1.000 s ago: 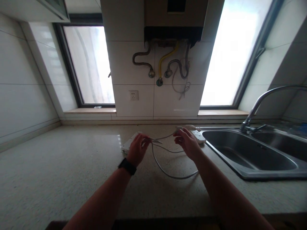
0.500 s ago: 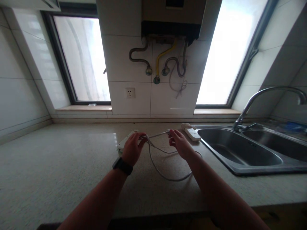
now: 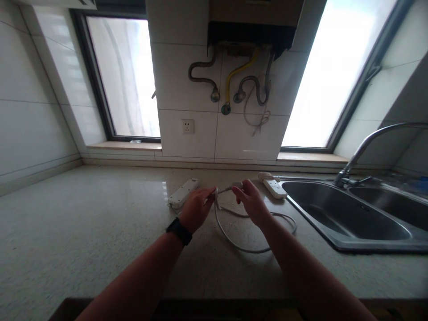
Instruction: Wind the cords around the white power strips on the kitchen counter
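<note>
A white power cable (image 3: 230, 240) lies in loose loops on the worktop, its upper part raised between both hands. My left hand (image 3: 198, 206), with a dark watch on the wrist, is closed with its fingertips pinching the cable where strands cross. My right hand (image 3: 251, 203) is closed on the plug (image 3: 236, 184) at the cable's end; its prongs cannot be made out. Just behind my left hand a white power strip (image 3: 183, 192) rests at a slant. A second white power strip (image 3: 276, 189), with its cord bundled at the far end, lies beyond my right hand.
To the right a steel double sink (image 3: 337, 243) with a tall tap (image 3: 359, 154) is set into the speckled worktop (image 3: 83, 232). A wall socket (image 3: 187, 126) sits on the tiles. Above hang a water heater (image 3: 254, 33) and its pipes.
The view has shifted, so the room appears farther right. My left hand has moved closer to my right hand along the cable, showing more of the left power strip. Both hands keep their hold.
</note>
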Demonstrator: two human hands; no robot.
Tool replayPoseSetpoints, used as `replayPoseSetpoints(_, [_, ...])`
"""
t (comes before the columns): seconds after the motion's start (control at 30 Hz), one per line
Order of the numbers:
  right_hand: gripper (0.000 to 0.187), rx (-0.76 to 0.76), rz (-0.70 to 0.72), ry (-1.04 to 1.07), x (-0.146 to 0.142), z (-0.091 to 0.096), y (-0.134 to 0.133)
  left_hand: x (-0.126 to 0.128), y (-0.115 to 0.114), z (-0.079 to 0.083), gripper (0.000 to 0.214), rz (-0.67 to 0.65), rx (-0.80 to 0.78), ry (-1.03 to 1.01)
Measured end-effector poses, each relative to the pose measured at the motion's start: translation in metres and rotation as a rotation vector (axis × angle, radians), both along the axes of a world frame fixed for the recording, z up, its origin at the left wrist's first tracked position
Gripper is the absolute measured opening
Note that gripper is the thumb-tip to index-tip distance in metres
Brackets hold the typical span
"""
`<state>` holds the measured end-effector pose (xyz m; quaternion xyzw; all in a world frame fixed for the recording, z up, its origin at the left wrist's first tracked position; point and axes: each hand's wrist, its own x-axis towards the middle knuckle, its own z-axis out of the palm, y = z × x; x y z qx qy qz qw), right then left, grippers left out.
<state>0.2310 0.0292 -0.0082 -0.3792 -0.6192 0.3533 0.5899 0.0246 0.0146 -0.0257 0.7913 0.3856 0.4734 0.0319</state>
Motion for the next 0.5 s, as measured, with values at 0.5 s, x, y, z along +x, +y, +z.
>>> replayPoseSetpoints(0.5, [0.055,0.485,-0.291,-0.441,-0.010,-0.009,-0.013,0.004,-0.004,0.006,0.031,0.071,-0.046,-0.115])
